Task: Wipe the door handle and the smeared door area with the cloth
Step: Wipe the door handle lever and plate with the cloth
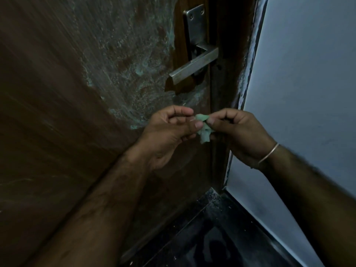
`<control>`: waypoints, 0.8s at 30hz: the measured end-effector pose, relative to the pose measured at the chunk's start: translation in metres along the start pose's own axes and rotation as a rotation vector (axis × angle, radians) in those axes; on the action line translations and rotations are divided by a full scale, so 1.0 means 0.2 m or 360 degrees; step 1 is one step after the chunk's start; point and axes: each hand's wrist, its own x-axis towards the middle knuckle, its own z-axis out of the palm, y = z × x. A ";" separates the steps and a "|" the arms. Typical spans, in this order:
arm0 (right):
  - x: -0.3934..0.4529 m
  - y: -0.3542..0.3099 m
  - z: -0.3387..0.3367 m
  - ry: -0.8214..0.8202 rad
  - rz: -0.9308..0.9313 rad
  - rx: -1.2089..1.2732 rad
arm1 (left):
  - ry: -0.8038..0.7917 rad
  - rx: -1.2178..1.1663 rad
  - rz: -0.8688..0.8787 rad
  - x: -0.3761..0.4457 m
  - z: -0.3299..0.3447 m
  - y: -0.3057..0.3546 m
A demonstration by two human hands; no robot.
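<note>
your left hand (169,130) and right hand (237,132) meet just below the door handle (194,64), both pinched together on a small pale green cloth (204,130) bunched between the fingertips, clear of the door (48,93). judging by how things lie, you look to be refolding or getting a fresh grip on it, not wiping. the work seems only partly done: a broad greenish-white smear (127,60) covers the wood to the left of the handle and runs down toward the door's latch edge near your left hand, with faint streaks further out toward the hinge side. the wood right around the backplate (194,26) looks darker and cleaner, though the light is poor. the handle itself shows dull patches. no brand, label or writing can be read anywhere. a thin bangle (268,153) sits on your right wrist.
</note>
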 end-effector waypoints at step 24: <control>0.03 -0.04 0.00 0.0316 -0.0206 -0.0208 | 0.0434 -0.0086 -0.0004 0.00 0.08 0.03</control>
